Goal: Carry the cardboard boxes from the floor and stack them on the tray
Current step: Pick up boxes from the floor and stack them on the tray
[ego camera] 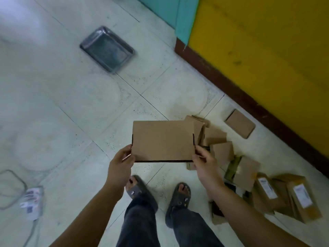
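A room in a home is most likely shown: a pale tiled floor [71, 104], a yellow wall [267, 41], a power strip [33, 202] laid down, and slippers [137, 189] being worn.

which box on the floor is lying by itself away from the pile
The small flat box closest to the brown skirting board. Bare floor surrounds it, while the other floor boxes touch or overlap in a heap.

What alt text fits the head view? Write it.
The left hand and right hand hold a cardboard box by its near corners above a tiled floor. A metal tray lies ahead; more boxes lie scattered by a yellow wall.
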